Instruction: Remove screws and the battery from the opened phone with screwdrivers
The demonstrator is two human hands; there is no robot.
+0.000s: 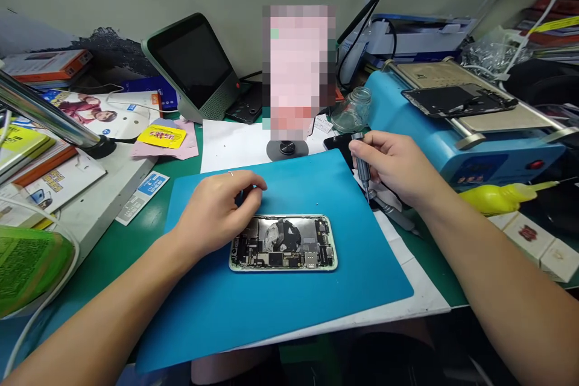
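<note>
An opened phone lies face up on the blue mat, its circuit board and metal parts exposed. My left hand is closed over its upper left corner. The thumb and index finger curl together, and anything between them is too small or hidden to tell. In my right hand is a grey screwdriver, held nearly upright with its tip down by the mat's right edge. Beside that tip, partly behind the hand, lies a grey pen-shaped tool. A tiny speck sits on the mat above the phone.
A blue machine on the right carries a detached phone screen. A yellow bottle and white boxes are near my right forearm. Behind the mat are a glass jar and a smart display. A metal pole rises left.
</note>
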